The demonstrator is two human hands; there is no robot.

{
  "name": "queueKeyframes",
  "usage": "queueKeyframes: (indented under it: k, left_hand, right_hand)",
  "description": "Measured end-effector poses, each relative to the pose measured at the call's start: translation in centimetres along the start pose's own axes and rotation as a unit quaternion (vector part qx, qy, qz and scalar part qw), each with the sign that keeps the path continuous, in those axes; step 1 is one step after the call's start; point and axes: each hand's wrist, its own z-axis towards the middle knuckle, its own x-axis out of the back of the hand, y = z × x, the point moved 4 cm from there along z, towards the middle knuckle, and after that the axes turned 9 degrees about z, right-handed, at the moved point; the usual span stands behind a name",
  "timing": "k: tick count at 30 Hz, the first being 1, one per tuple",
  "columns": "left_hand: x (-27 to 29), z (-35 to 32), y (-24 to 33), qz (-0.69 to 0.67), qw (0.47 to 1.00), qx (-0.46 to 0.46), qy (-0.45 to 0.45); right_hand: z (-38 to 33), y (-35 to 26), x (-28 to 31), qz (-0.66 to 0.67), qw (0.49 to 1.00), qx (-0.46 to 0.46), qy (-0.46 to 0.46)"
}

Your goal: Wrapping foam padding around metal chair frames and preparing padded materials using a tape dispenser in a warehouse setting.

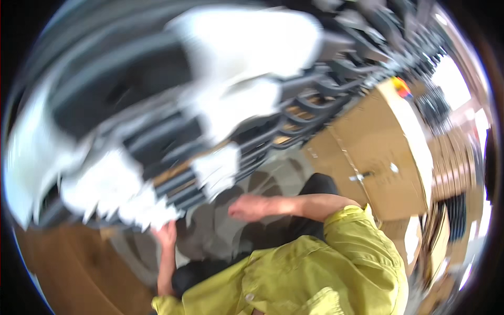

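Note:
Across the upper left spreads a large stack of dark grey slatted parts (157,152), which look like vehicle grilles or bumpers. Crumpled white wrapping (107,184) covers portions of it; motion blurs the whole stack. At the lower edge of this wrapping, my left hand (167,233) is closed on a hanging fold, its fingertips partly hidden by the white material. My right hand (248,208) is above the floor, to the right of another white piece of wrapping (218,168) and apart from it. Its fingers are smeared, and nothing shows in them.
A large brown cardboard box (380,152) stands on the right, with stacked cardboard (451,163) behind it. More slatted dark parts (388,47) reach toward the upper right. Brown cardboard (73,268) lies at lower left. The grey floor (286,170) has dark patches.

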Motion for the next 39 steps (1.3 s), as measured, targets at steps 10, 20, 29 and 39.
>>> queueKeyframes:
  k: [10,20,29,39]
  left_hand:
    - [-3.7,1.3,-3.5,-0.077,0.988,0.099,-0.089]
    - [-5.4,6.2,-10.4,0.135,0.984,-0.081,0.077]
    - [1.1,7.6,5.6,0.17,0.968,-0.131,0.131]
    - [9.5,5.3,24.5,0.233,0.944,-0.141,0.185]
  right_hand:
    - [-17.8,-2.1,10.9,0.046,0.991,-0.088,0.092]
    - [-46.2,2.4,30.5,-0.007,0.716,-0.277,0.64]
    - [-74.7,15.1,33.3,-0.29,0.447,-0.601,0.596]
    - [-75.3,24.1,36.0,-0.175,0.542,-0.721,0.395]
